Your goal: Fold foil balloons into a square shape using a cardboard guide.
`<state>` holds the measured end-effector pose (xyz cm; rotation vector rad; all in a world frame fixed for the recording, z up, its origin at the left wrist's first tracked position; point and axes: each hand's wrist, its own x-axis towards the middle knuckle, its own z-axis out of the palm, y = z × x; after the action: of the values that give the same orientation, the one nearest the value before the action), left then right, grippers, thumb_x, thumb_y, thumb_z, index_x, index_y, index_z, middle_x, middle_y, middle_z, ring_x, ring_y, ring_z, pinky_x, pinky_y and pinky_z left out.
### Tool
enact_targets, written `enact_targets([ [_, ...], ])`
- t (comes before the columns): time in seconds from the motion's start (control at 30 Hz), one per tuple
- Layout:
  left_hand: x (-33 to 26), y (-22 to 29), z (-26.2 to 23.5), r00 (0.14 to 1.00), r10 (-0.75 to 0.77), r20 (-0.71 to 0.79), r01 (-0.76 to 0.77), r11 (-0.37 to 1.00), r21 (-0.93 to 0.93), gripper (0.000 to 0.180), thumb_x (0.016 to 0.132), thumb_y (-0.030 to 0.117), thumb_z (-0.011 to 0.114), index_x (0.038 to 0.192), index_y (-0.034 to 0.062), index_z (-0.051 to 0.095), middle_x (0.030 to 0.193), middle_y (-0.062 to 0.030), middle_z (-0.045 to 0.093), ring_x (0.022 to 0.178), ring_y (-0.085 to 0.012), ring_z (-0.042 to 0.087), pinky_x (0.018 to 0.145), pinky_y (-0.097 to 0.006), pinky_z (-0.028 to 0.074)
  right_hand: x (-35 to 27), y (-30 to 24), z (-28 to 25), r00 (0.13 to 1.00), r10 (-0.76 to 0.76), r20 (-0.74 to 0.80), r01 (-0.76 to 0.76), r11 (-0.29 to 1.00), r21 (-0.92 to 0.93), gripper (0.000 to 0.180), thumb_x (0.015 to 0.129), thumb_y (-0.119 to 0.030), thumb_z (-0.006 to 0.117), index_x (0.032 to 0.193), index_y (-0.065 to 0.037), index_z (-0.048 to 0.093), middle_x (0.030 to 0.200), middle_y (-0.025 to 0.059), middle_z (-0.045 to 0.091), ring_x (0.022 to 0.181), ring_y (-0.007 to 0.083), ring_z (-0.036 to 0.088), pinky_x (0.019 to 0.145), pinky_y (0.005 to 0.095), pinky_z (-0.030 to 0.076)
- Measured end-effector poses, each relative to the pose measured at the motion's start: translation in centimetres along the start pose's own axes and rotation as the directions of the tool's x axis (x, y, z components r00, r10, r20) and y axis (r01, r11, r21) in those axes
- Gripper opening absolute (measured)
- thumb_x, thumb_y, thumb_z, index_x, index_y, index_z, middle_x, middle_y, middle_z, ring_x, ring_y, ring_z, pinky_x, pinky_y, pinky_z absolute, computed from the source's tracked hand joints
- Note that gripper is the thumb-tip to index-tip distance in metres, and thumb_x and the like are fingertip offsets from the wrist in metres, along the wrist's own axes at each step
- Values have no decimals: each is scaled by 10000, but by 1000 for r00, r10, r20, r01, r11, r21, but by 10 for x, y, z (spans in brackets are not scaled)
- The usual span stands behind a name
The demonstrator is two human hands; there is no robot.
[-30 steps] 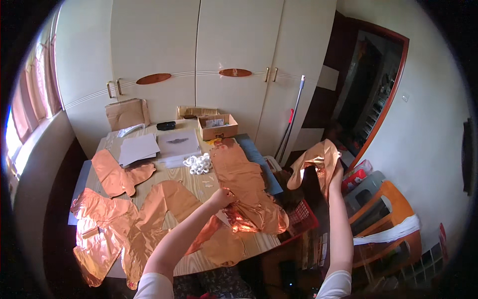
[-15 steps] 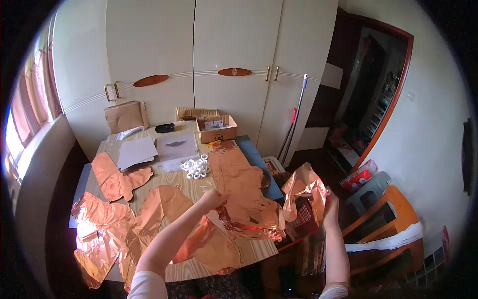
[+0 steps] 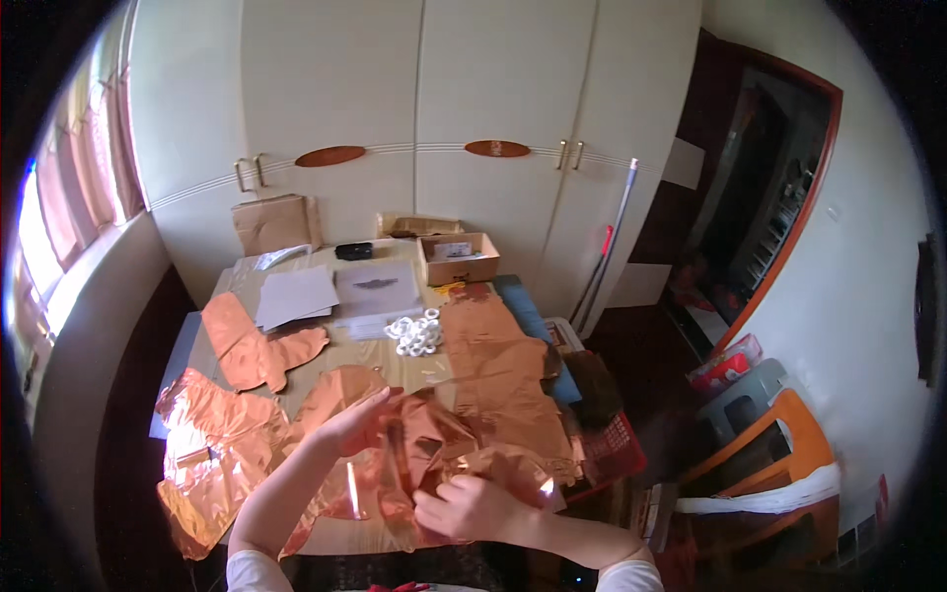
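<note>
Behind the desk [image 3: 345,539]: pale wardrobe [image 3: 503,79], doors closed.
Desk: strewn with flattened copper-coloured foil pieces [image 3: 493,345].
Handled foil [image 3: 422,434]: crumpled, over the desk's near side, between both hands.
Right hand [image 3: 464,506]: grip curled tight on the foil.
Left hand [image 3: 360,422]: fingers outstretched beside it; cannot tell whether its grip holds any.
White rings [image 3: 414,335]: heaped mid-desk.

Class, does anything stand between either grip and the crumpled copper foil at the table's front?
Nothing visible does. The right grip is curled against the crumpled copper foil; the left grip is open beside it, with nothing showing between. Whether the left touches is unclear.
</note>
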<state>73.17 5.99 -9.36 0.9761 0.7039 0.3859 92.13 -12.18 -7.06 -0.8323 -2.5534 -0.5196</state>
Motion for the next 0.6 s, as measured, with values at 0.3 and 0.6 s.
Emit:
enact_targets([
  [0.3, -34, -46, -99, 833, 484, -270, -62, 565, 823, 443, 792, 230, 740, 1168, 57, 580, 1005, -157, 686, 919, -303, 675, 790, -367, 534, 51, -63, 70, 988, 58, 141, -62, 998, 21, 84, 756, -208, 575, 789, -133, 556, 772, -1, 552, 697, 131, 587, 624, 264, 468],
  [0.6, 1, -34, -138, 700, 606, -377, 173, 369, 913, 323, 766, 321, 711, 894, 37, 627, 798, -178, 659, 777, -351, 641, 701, -453, 502, 49, -92, 109, 951, 261, 168, -281, 953, 109, 141, 823, -251, 615, 841, -116, 576, 851, 4, 603, 851, 166, 628, 748, 301, 499],
])
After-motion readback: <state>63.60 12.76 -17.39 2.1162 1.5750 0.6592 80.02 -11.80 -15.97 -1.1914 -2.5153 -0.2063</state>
